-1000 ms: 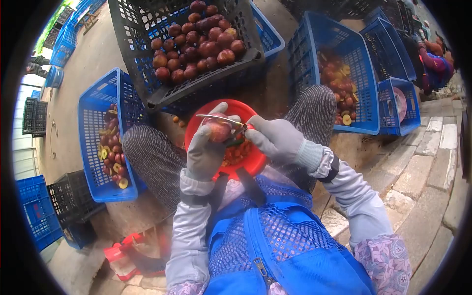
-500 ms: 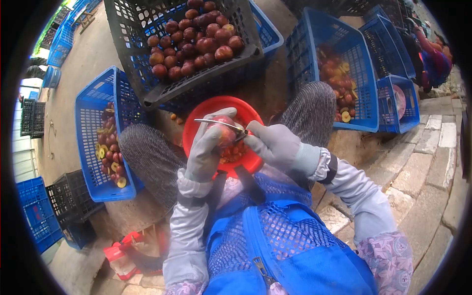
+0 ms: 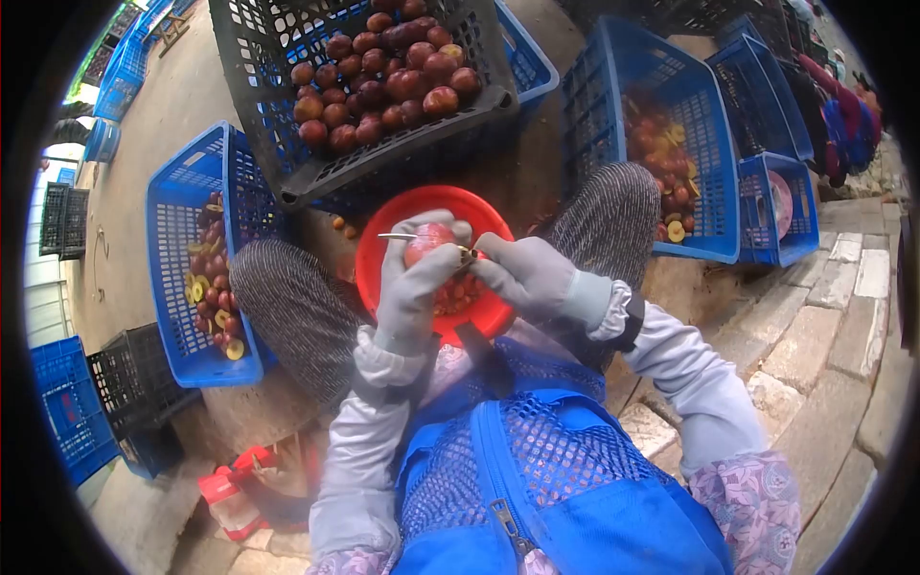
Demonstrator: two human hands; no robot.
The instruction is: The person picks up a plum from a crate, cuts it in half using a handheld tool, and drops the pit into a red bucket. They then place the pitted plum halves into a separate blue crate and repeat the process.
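Nearest us, over the blue mesh apron (image 3: 537, 460), our grey-gloved left hand (image 3: 410, 292) is closed round a round red-and-yellow stone fruit (image 3: 429, 241), with the fingers curled over its top and the thumb beneath. Our gloved right hand (image 3: 525, 273) is pinched tight on the handle of a thin steel-bladed knife (image 3: 407, 236). Its blade lies across the fruit's upper side and pokes out toward nine o'clock. The fruit sits above the shallow red plastic bowl (image 3: 402, 203) on our lap, which holds orange cut scraps. We judge the fruit light, firm-skinned but soft and juicy inside, and slippery once cut, so it wants cradling around its widest part, not squeezing. At nine o'clock of the bowl a blue plastic lattice basket (image 3: 168, 240) holds cut halves, and at two o'clock a second blue lattice basket (image 3: 704, 125) holds more. At twelve o'clock, farthest, a black plastic crate (image 3: 383, 165) is heaped with whole dark-red fruits (image 3: 383, 81).
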